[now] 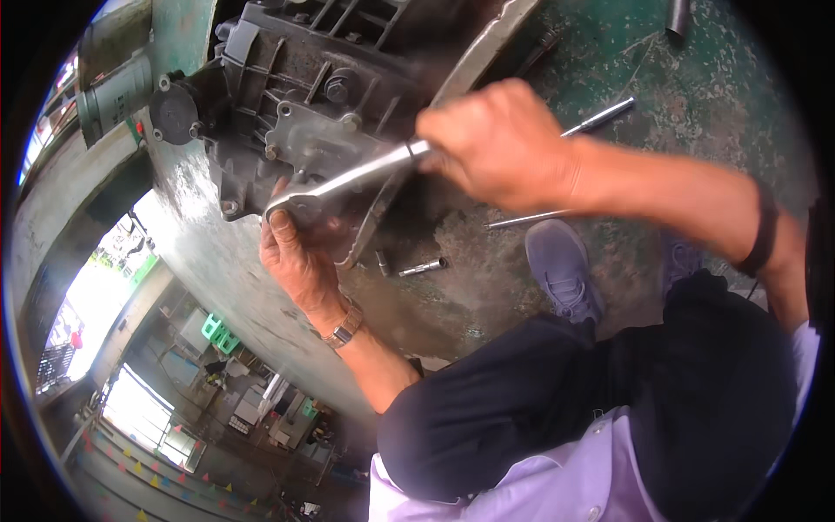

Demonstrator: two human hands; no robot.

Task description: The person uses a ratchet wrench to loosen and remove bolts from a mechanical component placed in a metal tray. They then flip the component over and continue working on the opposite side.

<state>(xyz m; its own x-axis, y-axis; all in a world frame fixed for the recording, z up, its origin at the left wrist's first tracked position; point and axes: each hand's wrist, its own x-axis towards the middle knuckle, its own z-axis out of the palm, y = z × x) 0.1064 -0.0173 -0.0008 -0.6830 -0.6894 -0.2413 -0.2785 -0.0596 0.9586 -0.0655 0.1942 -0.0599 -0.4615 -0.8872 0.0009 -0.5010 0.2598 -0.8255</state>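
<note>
A dark cast metal housing (313,65) with ribs and bolts fills the upper middle. My right hand (491,139), slightly blurred, is closed round the handle of a long silver wrench (365,174) lying diagonally across the housing. My left hand (291,257) grips the wrench's head at the housing's lower edge, thumb pressed on it; exactly what that head sits on is hidden.
Metal bars (600,116) (513,222), small sockets (422,268) and a dark tube (677,19) lie on the worn green floor (696,104). My shoe (561,265) is right of the sockets. A workshop with green crates (222,331) shows at the lower left.
</note>
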